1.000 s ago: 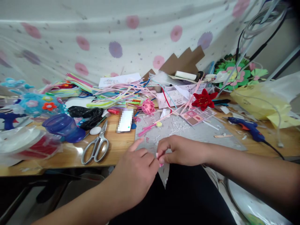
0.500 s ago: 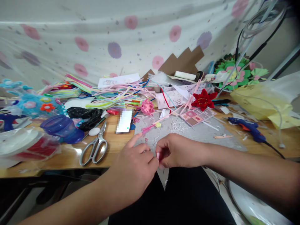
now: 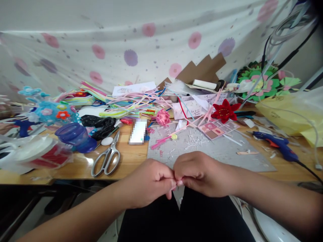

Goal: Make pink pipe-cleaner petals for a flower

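**At the table's near edge, two hands knuckle to knuckle**

Along the front of a wooden table (image 3: 75,166) lies a flat grey mat (image 3: 222,151), speckled with white scraps; its near corner hangs off the edge just below the hands. Behind the table hangs a white sheet (image 3: 131,57), creased and printed with pink and purple blooms; a stepped piece of brown cardboard (image 3: 204,69) leans against it.

Over the mat's front edge the left hand (image 3: 148,183) and the right hand (image 3: 199,173) meet; both are clenched, fingers curled under and fingertips pressed together; whether anything sits in that pinch cannot be told, as the knuckles hide it.

Left of the mat lie steel scissors (image 3: 107,159), blades shut and pointing away; beside them sits a squat blue plastic tub (image 3: 74,136). Further back sprawls a tangle of fuzzy pipe cleaners (image 3: 131,101), pink, green and blue; a ruffled pink flower (image 3: 163,117) rests at its edge. A spiky red flower (image 3: 225,111) stands near the mat's far corner; a blue glue gun (image 3: 277,146) lies on the wood to the right, near a crumpled yellow bag (image 3: 290,112).
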`<state>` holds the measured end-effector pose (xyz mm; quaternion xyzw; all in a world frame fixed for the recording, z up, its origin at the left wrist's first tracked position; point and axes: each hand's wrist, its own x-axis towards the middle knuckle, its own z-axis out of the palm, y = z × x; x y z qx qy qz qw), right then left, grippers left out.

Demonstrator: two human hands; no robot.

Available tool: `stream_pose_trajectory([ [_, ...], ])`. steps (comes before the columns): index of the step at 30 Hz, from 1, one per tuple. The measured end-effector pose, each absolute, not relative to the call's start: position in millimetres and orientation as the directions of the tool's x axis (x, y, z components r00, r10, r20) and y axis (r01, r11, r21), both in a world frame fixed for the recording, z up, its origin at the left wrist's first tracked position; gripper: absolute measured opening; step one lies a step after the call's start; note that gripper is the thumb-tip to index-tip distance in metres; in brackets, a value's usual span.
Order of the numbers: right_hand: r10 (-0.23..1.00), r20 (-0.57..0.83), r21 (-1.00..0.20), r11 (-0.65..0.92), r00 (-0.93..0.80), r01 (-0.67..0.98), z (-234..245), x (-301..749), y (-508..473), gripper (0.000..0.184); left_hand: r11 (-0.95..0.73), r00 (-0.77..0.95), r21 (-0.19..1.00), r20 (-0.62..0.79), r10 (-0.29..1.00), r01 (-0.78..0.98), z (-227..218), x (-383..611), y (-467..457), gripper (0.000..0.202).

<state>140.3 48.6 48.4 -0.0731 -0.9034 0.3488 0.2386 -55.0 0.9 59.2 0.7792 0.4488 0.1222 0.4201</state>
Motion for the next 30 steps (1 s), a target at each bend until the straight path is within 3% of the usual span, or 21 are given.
stream_pose_trajectory([
  [5, 0.335, 0.427, -0.533, 0.843, -0.840, 0.065, 50, 140, 49, 0.011, -0.016, 0.428, 0.809, -0.294, 0.855, 0.587, 52, -55, 4, 0.027],
  [7, 0.288, 0.472, -0.423, 0.903, -0.833, 0.072, 51, 140, 49, 0.014, 0.064, 0.402, 0.834, -0.330, 0.854, 0.549, 51, -54, 5, 0.025],
  [10, 0.126, 0.553, -0.182, 0.983, -0.823, 0.028, 51, 144, 46, 0.023, 0.203, 0.390, 0.891, -0.370, 0.843, 0.406, 50, -50, 2, 0.021],
  [12, -0.015, 0.656, 0.039, 0.999, -0.754, 0.014, 44, 149, 43, 0.024, 0.301, 0.404, 0.930, -0.363, 0.840, 0.210, 49, -44, -3, 0.020],
  [14, -0.140, 0.749, 0.271, 0.957, -0.647, 0.107, 32, 154, 39, 0.019, 0.350, 0.406, 0.937, -0.317, 0.857, -0.008, 47, -36, -9, 0.023],
  [16, -0.185, 0.838, 0.371, 0.883, -0.514, 0.287, 17, 157, 34, 0.010, 0.315, 0.354, 0.942, -0.257, 0.899, -0.118, 43, -30, -15, 0.027],
  [18, -0.042, 0.945, 0.191, 0.875, -0.323, 0.444, 4, 156, 27, 0.016, 0.216, 0.246, 0.973, -0.192, 0.950, -0.075, 40, -28, -19, 0.030],
  [20, 0.313, 0.943, -0.247, 0.885, -0.112, 0.395, -6, 152, 20, 0.027, 0.097, 0.142, 0.993, -0.107, 0.984, 0.071, 38, -29, -21, 0.029],
  [22, 0.697, 0.712, -0.689, 0.716, -0.081, 0.112, -10, 147, 15, 0.021, -0.023, 0.097, 0.970, -0.001, 0.995, 0.243, 39, -31, -21, 0.029],
  [23, 0.816, 0.557, -0.829, 0.557, -0.153, -0.049, -9, 143, 13, 0.020, -0.086, 0.099, 0.942, 0.056, 0.993, 0.323, 40, -32, -21, 0.030],
  [25, 0.877, 0.316, -0.936, 0.227, -0.361, -0.269, -5, 136, 12, 0.026, -0.217, 0.126, 0.863, 0.179, 0.976, 0.455, 43, -32, -22, 0.032],
  [27, 0.850, 0.220, -0.927, 0.030, -0.479, -0.373, 2, 129, 13, 0.024, -0.328, 0.164, 0.769, 0.286, 0.944, 0.548, 45, -32, -22, 0.032],
  [30, 0.864, 0.241, -0.900, 0.029, -0.441, -0.435, 10, 122, 15, 0.011, -0.402, 0.198, 0.696, 0.358, 0.912, 0.595, 45, -31, -24, 0.031],
])
